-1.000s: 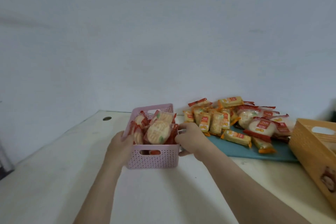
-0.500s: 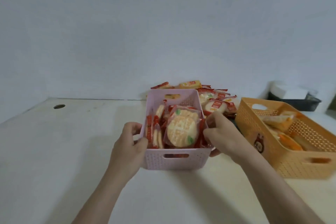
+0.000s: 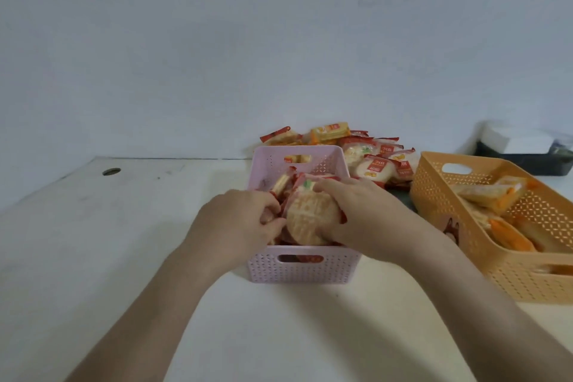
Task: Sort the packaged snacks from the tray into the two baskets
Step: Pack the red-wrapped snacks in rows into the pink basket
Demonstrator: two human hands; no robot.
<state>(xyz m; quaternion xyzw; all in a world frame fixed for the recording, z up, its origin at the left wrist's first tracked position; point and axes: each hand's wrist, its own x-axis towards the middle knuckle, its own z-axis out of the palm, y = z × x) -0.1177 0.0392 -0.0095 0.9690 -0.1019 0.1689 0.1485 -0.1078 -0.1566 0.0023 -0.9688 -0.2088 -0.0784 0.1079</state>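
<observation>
Hands are meeting inside the pink basket (image 3: pixel 304 271). Our right hand (image 3: pixel 356 214) is cupping the round cracker packet (image 3: pixel 310 222) there, fingers spread over its top edge and thumb curling under its near side. Our left hand (image 3: pixel 245 220) is curling its fingers against the upright packets (image 3: pixel 280 184) at the basket's left side; we cannot tell whether they are pinching one. We are judging the round packet light, its film slick and crinkly and the cracker inside brittle. So we are favouring a hold at the rim or sealed ends, not a squeeze across the face. More snacks (image 3: pixel 372 161) are lying heaped behind the pink basket, and the orange basket (image 3: pixel 527 284) is sitting to its right, partly filled.
</observation>
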